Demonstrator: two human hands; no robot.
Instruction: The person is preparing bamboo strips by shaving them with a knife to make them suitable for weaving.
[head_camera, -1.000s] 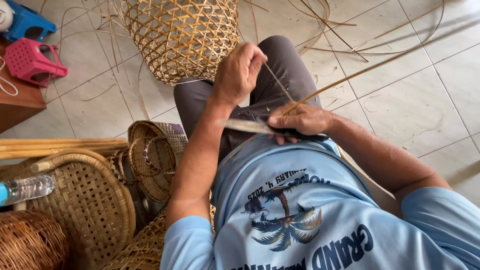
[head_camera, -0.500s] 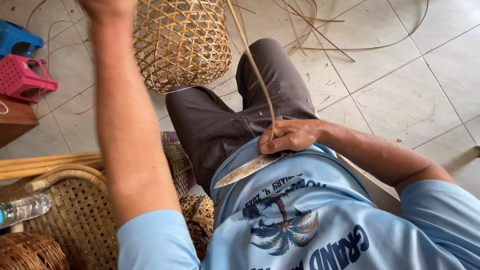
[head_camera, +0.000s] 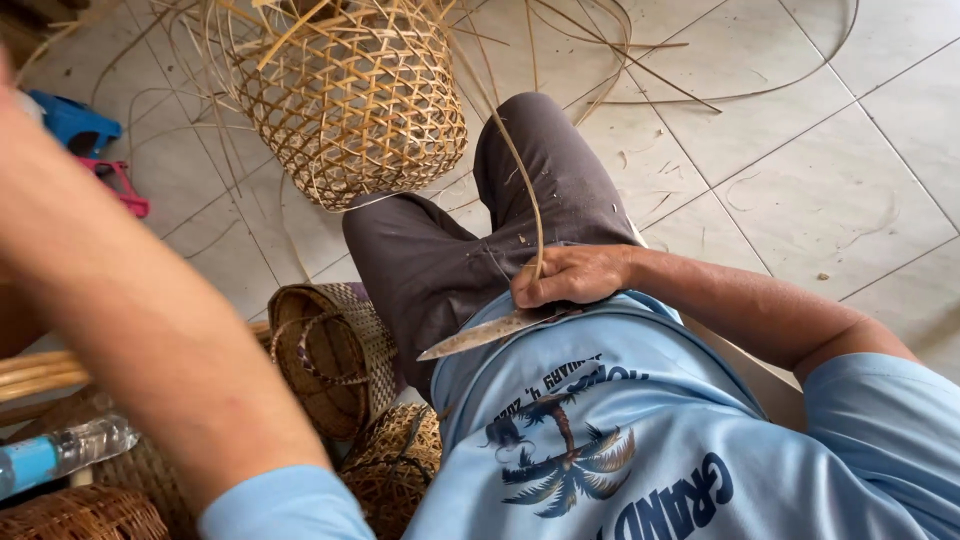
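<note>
My right hand (head_camera: 572, 276) rests on my lap against my light blue shirt, shut on a knife whose blade (head_camera: 478, 336) points left. A thin bamboo strip (head_camera: 520, 170) runs from under that hand's thumb upward and out of the top of the view. My left forearm (head_camera: 140, 320) is raised high across the left side, blurred; its hand is out of the frame. An unfinished open-weave bamboo basket (head_camera: 350, 100) with loose upright strips lies on the floor just beyond my knees.
Small woven baskets (head_camera: 330, 360) sit by my left thigh, with more wickerwork (head_camera: 80, 510) and a plastic bottle (head_camera: 60, 450) at lower left. Blue (head_camera: 75, 120) and pink (head_camera: 120, 185) plastic stools stand at far left. Loose strips (head_camera: 650, 70) lie on the tiled floor (head_camera: 820, 180).
My left hand, which gripped the strip near my knee, has swung up and left out of the frame, drawing the strip through. My right hand stays on the knife.
</note>
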